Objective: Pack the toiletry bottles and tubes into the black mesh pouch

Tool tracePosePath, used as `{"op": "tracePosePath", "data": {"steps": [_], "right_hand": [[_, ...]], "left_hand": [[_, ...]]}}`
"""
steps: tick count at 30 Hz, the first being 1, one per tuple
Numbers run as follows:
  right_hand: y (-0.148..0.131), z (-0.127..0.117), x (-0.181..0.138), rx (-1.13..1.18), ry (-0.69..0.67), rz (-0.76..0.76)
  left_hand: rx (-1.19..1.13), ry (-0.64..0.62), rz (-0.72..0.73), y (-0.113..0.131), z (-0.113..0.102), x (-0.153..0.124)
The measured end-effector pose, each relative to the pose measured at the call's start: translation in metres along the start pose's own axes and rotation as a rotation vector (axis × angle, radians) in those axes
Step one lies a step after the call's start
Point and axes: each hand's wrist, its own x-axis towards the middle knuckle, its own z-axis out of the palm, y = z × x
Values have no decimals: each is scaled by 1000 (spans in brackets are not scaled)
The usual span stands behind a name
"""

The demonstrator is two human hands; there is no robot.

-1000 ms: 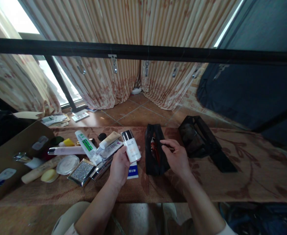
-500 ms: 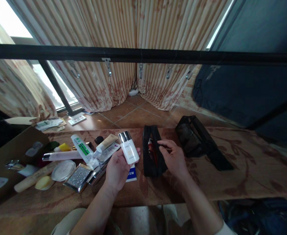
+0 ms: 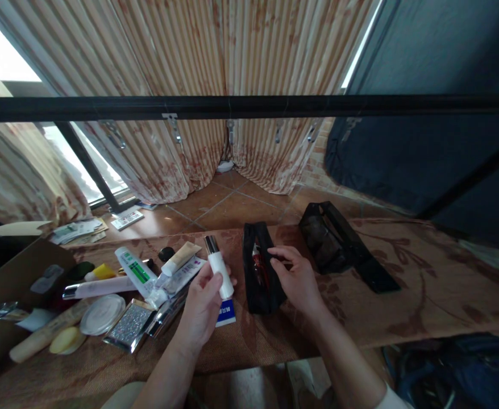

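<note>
My left hand [image 3: 202,298] is closed around a white cosmetic bottle [image 3: 219,272] with a shiny silver cap, tilted and turned edge-on. Just to its right lies a black zip pouch [image 3: 264,298], its mouth spread, with a reddish item [image 3: 258,270] inside. The fingers of my right hand [image 3: 294,275] pinch the right edge of the pouch's opening. Under the left hand a blue-and-white packet [image 3: 227,312] shows partly on the cloth. Left of that hand lie a beige tube [image 3: 181,258], a white-and-green tube [image 3: 135,268] and a glittery silver compact [image 3: 130,325].
A second black bag [image 3: 330,238] with a see-through panel stands at the right. A cardboard box [image 3: 23,272] is at the left, beside a round clear container [image 3: 103,314] and a yellow sponge [image 3: 67,339]. A dark bar [image 3: 249,107] crosses before the curtains.
My left hand has rotated the bottle from its broad front to its narrow side, the thumb now across it. My right hand keeps its hold on the pouch edge. The view has shifted slightly.
</note>
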Motion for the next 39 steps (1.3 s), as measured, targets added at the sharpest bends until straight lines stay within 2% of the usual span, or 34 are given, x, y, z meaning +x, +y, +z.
{"op": "tracePosePath", "data": {"steps": [5,8,16,29,39], "right_hand": [[1,1,0,19,-6,21],[1,1,0,20,-3,27],[-3,0,-1,-1,-8,33],[0,0,-1,-12,-1,20],[-2,-1,0,-21,-10,20]], "left_hand": [[513,231,169,-7,-3,6],[599,283,189,-8,-6,7],[493,227,96,-10,-2,5],[159,276,-4,-14,-7,10],[127,301,-42,-11,-6,10]]}}
